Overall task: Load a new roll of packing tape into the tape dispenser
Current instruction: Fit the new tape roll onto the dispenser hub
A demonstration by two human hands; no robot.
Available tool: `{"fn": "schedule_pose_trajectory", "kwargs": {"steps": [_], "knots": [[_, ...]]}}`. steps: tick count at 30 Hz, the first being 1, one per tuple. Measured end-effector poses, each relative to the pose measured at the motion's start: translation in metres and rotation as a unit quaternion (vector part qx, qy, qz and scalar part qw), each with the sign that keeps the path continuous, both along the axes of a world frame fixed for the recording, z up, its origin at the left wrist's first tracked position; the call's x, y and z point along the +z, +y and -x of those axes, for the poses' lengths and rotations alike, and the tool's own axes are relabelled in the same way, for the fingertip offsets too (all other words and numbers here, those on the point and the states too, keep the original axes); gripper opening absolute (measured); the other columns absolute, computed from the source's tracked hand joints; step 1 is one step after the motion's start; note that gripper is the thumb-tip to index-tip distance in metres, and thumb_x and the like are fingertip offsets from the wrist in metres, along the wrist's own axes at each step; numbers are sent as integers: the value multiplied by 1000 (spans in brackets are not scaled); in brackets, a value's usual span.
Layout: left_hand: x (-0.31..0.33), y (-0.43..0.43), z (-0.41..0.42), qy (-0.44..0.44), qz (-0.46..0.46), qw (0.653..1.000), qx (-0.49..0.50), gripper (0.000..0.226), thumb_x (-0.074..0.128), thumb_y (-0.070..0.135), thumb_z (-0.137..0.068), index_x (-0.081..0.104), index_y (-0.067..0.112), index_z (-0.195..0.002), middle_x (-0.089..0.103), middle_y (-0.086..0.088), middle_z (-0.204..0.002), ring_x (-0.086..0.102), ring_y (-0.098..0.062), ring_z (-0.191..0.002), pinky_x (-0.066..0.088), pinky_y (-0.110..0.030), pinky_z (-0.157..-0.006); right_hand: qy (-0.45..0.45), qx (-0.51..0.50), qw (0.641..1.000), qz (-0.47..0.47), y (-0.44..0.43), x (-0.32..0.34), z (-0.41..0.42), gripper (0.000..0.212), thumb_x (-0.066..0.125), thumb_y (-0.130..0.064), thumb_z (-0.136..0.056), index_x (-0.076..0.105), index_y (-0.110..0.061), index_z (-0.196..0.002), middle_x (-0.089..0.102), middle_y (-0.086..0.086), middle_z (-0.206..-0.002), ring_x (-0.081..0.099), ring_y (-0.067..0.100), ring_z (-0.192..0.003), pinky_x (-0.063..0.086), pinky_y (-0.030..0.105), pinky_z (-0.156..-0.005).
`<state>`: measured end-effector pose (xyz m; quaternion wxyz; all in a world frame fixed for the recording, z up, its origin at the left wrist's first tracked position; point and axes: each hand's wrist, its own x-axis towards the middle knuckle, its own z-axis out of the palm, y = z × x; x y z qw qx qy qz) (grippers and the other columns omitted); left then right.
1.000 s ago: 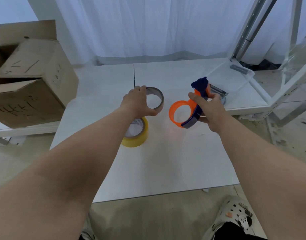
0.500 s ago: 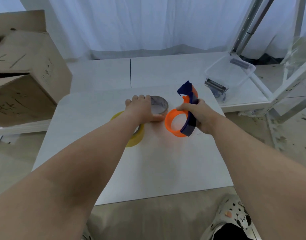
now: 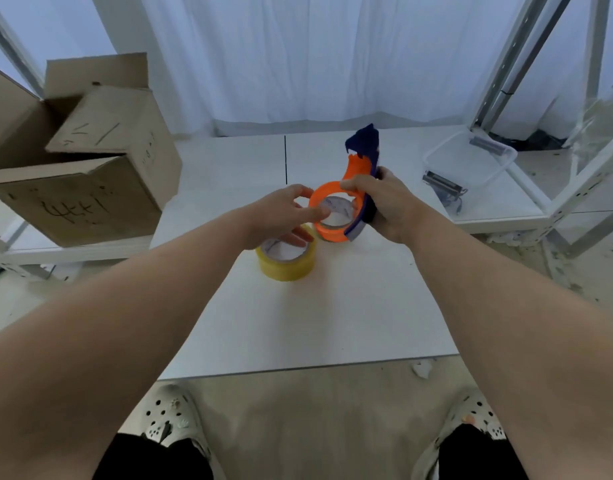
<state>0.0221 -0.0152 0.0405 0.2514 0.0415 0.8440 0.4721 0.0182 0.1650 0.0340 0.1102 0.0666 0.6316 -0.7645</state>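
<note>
Both hands busy: right hand (image 3: pixel 384 206) grips tape dispenser (image 3: pixel 350 206), left hand (image 3: pixel 281 216) open; box writing unreadable.

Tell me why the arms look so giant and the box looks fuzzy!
Head view: the wide-angle lens stretches things near the edges, so the forearms balloon; the cardboard box is smeared by motion blur; the tape dispenser in the middle stays fairly sharp; light is soft, shadows faint.
</note>
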Motion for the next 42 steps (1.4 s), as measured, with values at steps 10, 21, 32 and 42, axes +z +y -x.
{"fn": "schedule_pose_trajectory", "kwargs": {"steps": [10,21,32,42], "knots": [[-2,-32,3,118,67,991,-15,42,54,12,-93,49,24,-133,57,-7,-119,62,-21,-95,51,-21,-71,1,122,976,-180,-5,3,-16,29,71,-8,-81,55,-19,-102,63,1,-85,62,17,-76,55,28,-66],[-31,-43,24,135,324,936,21,75,60,53,-84,32,14,-141,54,-15,-127,61,-31,-99,54,-38,-82,21,-12,993,-117,0,-14,5,22,69,-5,-82,58,-16,-97,68,4,-91,68,22,-84,57,27,-67],[-53,-47,14,30,313,949,35,18,53,17,-92,52,3,-79,63,-10,-64,64,-17,-45,55,-29,-58,55,-58,982,-169,-32,-22,11,39,75,-8,-74,48,-20,-99,55,9,-98,59,24,-88,55,41,-83],[2,-73,3,372,282,884,11,26,41,31,-98,51,10,-108,58,-8,-104,56,-31,-88,38,-34,-71,49,-102,980,-163,-18,-9,12,63,77,-12,-72,46,-11,-127,62,11,-119,62,28,-108,55,36,-84]]}}
